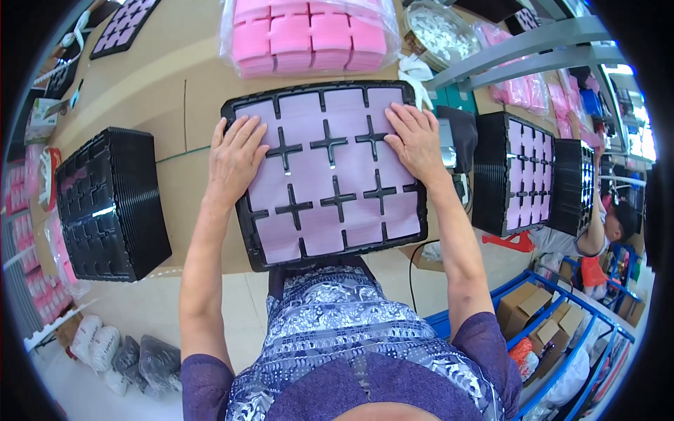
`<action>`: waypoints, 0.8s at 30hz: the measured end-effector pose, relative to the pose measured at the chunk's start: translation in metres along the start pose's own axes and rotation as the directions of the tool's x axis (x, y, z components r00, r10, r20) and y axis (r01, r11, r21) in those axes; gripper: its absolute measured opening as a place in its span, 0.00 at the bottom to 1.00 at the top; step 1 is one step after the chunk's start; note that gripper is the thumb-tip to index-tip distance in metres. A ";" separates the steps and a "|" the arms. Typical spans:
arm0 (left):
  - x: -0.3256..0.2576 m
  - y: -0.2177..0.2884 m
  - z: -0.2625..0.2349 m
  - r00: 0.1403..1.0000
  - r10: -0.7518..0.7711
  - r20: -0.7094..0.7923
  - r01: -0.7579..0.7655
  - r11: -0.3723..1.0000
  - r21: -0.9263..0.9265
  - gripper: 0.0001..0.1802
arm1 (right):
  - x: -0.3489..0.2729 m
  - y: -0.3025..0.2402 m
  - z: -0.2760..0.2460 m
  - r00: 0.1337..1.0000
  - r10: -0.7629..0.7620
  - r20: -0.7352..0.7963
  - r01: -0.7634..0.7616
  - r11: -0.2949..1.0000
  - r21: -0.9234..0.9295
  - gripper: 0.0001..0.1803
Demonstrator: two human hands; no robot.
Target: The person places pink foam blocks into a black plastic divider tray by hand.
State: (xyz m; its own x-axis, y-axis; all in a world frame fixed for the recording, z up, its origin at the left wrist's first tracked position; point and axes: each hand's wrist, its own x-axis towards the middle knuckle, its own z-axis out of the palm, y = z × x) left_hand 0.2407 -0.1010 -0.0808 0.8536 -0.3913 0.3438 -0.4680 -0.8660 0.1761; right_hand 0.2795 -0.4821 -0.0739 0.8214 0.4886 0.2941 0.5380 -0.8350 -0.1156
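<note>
Before me on the workbench lies a black plastic tray [330, 263] with raised cross-shaped dividers, tilted slightly. A pink-lilac foam sheet [309, 179], cut out around the crosses, lies in it. My left hand [239, 154] rests at the tray's left rim, fingers laid on the sheet's upper left part. Over the upper right part, my right hand [415, 140] lies with its fingers on the sheet and rim. Both hands have their fingers apart, pressing from above; neither holds anything visible.
Nested black trays [112, 203] stand at the left; another tray stack with lilac sheets [526, 168] stands at the right. A plastic-wrapped pile of pink foam [309, 35] sits behind the tray. A blue rack [547, 274] and a person [604, 231] are further right.
</note>
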 end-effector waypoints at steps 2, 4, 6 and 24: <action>0.001 -0.002 0.003 1.000 -0.002 0.000 0.002 1.000 0.005 0.20 | -0.003 0.004 0.004 0.999 -0.036 -0.017 0.035 0.995 -0.088 0.22; 0.002 -0.002 0.000 0.999 -0.050 0.003 0.050 0.997 0.055 0.22 | 0.005 0.017 0.006 1.000 -0.012 -0.019 0.012 1.000 0.006 0.22; -0.005 0.016 -0.012 0.989 -0.148 -0.023 0.149 0.986 0.076 0.31 | -0.011 0.014 -0.007 0.996 0.042 -0.082 -0.030 0.990 0.136 0.23; -0.092 0.114 -0.051 0.960 -0.191 0.206 0.243 0.933 -0.266 0.38 | -0.154 -0.066 -0.079 0.803 0.580 0.138 -0.583 0.714 0.387 0.07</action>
State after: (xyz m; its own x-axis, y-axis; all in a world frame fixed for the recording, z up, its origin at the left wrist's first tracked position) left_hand 0.0973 -0.1486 -0.0455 0.9559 -0.2739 0.1058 -0.2896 -0.8203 0.4931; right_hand 0.1030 -0.5221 -0.0367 0.9976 -0.0571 0.0380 -0.0212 -0.7832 -0.6214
